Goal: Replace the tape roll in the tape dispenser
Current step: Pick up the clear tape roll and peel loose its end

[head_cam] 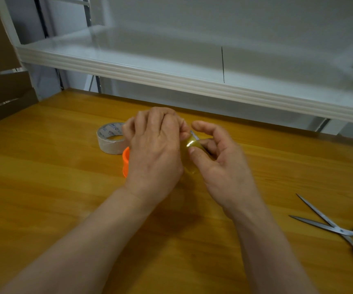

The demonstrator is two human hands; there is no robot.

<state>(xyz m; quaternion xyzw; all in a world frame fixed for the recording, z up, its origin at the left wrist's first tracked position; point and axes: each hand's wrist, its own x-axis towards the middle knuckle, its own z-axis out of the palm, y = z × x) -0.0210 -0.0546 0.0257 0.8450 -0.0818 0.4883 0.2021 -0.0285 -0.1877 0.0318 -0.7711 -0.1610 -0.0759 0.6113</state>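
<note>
While my left hand (154, 145) curled over the orange dispenser (126, 161) and gripped it, my right hand (220, 166) pinched the clear tape (190, 143) between both hands, thumb on top and fingers curled behind. My left hand hid most of the dispenser. A roll (111, 139) lay flat on the table (65, 187) just behind the dispenser, and open scissors (337, 230) lay well apart at my right.

Whitish printed tape roll (111, 141) is laid flat on the worktop (65, 187), hole upward. Orange dispenser (126, 161), just beside it, is mostly hidden. Yellowish clear tape strip (189, 145) is pinched between left hand (156, 149) and right hand (218, 164).
</note>
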